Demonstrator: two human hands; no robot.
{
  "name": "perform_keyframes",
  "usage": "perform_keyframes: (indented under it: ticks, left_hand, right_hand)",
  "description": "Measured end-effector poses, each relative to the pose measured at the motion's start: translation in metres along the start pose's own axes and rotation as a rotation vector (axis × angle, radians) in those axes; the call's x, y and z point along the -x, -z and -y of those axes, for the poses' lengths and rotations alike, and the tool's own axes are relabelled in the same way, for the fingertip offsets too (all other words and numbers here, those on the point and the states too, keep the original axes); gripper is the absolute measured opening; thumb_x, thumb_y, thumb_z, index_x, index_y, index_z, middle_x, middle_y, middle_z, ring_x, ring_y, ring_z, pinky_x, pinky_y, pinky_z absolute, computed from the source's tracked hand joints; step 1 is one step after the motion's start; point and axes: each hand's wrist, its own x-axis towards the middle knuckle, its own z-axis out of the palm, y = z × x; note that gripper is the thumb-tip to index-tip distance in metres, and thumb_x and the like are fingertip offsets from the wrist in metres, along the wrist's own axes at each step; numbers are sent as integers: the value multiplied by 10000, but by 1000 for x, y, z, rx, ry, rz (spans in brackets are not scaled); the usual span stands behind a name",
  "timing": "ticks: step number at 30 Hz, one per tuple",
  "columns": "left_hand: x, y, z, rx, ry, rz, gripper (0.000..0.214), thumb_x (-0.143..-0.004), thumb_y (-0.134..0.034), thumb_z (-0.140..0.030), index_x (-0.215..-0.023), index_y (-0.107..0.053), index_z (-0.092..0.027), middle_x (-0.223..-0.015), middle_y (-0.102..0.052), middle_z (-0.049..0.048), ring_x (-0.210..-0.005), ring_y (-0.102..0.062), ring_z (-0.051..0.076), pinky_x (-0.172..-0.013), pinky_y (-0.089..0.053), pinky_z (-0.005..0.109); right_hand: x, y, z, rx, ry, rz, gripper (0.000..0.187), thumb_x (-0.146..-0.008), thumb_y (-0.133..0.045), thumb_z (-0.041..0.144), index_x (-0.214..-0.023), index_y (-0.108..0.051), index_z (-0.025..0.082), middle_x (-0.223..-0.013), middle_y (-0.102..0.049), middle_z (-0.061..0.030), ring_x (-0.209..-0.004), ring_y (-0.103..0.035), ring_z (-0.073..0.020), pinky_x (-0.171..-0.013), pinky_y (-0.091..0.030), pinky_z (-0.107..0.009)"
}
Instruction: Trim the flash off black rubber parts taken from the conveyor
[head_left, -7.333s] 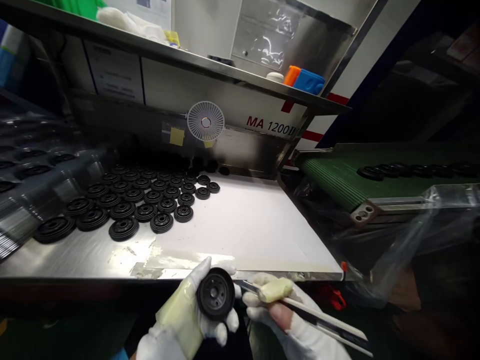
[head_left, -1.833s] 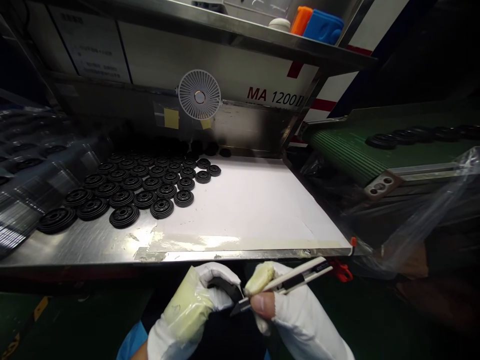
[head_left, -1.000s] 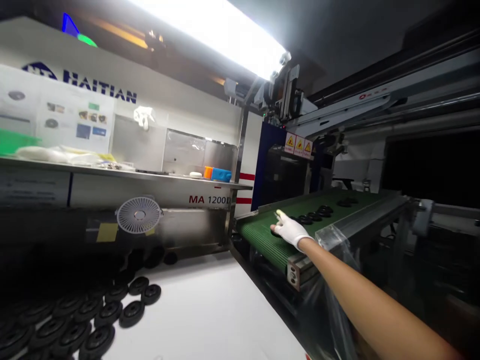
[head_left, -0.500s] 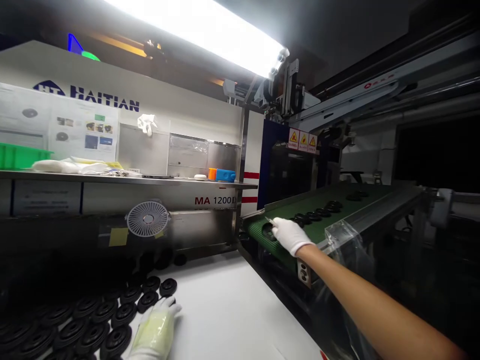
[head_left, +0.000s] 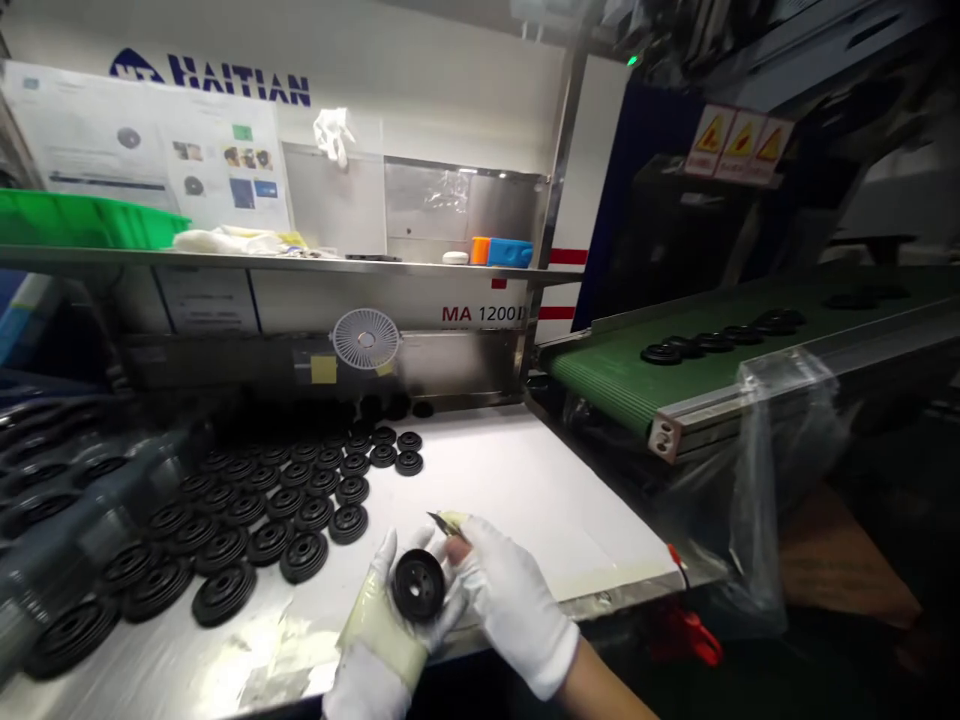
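A round black plastic disc [head_left: 418, 585] with small holes is held face up over the near edge of the steel table [head_left: 180, 668]. My left hand [head_left: 386, 625], in a white glove with yellowish tape, cups the disc from below and is closed on it. My right hand [head_left: 504, 597], also gloved, presses against the disc's right side and grips a small knife [head_left: 447, 524] whose blade tip pokes out above the fingers. Several matching black discs [head_left: 266, 508] lie in rows on the table to the left.
A white sheet [head_left: 517, 478] covers the table's right half. A green conveyor belt [head_left: 622, 378] with more black discs [head_left: 709, 340] runs at the right, clear plastic [head_left: 772, 450] hanging from its end. A small white fan [head_left: 365, 338] and a shelf [head_left: 300, 262] stand behind.
My right hand came back from the conveyor belt with a disc. Both hands now meet over the table's near edge, and the view has dropped from the machine to the table.
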Motion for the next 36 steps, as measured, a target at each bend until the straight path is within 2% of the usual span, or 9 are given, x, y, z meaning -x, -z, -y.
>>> perform_keyframes:
  ticks: [3, 6, 9, 14, 26, 28, 31, 33, 36]
  left_hand:
    - [8, 9, -10, 124, -21, -70, 177, -749, -558, -176, -924, -580, -162, -844, -642, 73, -835, -630, 200, -783, -502, 404]
    - [11, 14, -9, 161, -127, -27, 129, -719, -530, -120, -831, -592, -140, -745, -607, 61, -747, -616, 189, -728, -511, 372]
    - [14, 11, -5, 106, -184, -11, 107, -727, -534, -146, -812, -598, -139, -695, -575, 39, -655, -585, 163, -641, -513, 332]
    - [23, 1, -2, 73, -126, -19, 75, -764, -578, -235, -804, -592, -173, -708, -562, 17, -655, -579, 150, -607, -521, 313]
    - [8, 11, 10, 123, -357, 3, 104, -767, -563, -158, -849, -626, -156, -729, -587, 23, -726, -599, 138, -786, -513, 337]
    - [11, 9, 7, 57, -341, -34, 190, -767, -560, -189, -946, -616, -159, -832, -628, 59, -795, -619, 174, -811, -506, 377]
    - [19, 8, 0, -51, -201, -42, 335, -743, -545, -179, -1075, -573, -143, -972, -639, 128, -859, -625, 231, -788, -506, 426]
    - [23, 7, -4, -51, -164, -2, 321, -718, -527, -148, -1033, -584, -124, -853, -645, 111, -779, -628, 222, -739, -515, 415]
    - [22, 4, -3, 21, -209, -24, 216, -709, -533, -131, -912, -605, -142, -662, -584, 31, -644, -598, 171, -649, -523, 347]
  right_hand:
    - [18, -3, -3, -115, -32, 60, 293, -906, -332, 339, -719, -517, 210, -664, -572, 12, -626, -532, -140, -583, -389, -234]
    - [37, -21, -10, -133, -96, 171, 265, -897, -347, 293, -679, -474, 213, -596, -533, 34, -559, -505, -125, -527, -360, -221]
    - [47, -38, -13, 86, -118, 113, 260, -903, -338, 305, -713, -493, 217, -638, -573, 17, -572, -520, -140, -527, -332, -240]
    - [45, -48, -9, 369, -93, 35, 267, -918, -323, 305, -759, -524, 231, -671, -614, 7, -585, -557, -162, -527, -297, -266]
    - [61, -72, -2, 392, -96, 21, 284, -924, -315, 327, -741, -517, 247, -649, -633, 25, -562, -589, -158, -489, -251, -285]
    - [60, -72, -1, 376, -97, 17, 282, -925, -315, 325, -740, -512, 244, -640, -627, 26, -561, -583, -152, -489, -254, -278]
    - [58, -66, -2, 341, -96, 20, 288, -929, -308, 329, -752, -515, 234, -654, -624, 18, -569, -572, -146, -502, -272, -264]
    - [56, -61, -5, 325, -104, 17, 289, -931, -304, 336, -772, -520, 227, -682, -626, 7, -582, -571, -149, -517, -289, -258]
    - [55, -56, -8, 355, -112, 1, 293, -931, -302, 339, -788, -528, 223, -684, -623, 1, -585, -569, -156, -525, -295, -258]
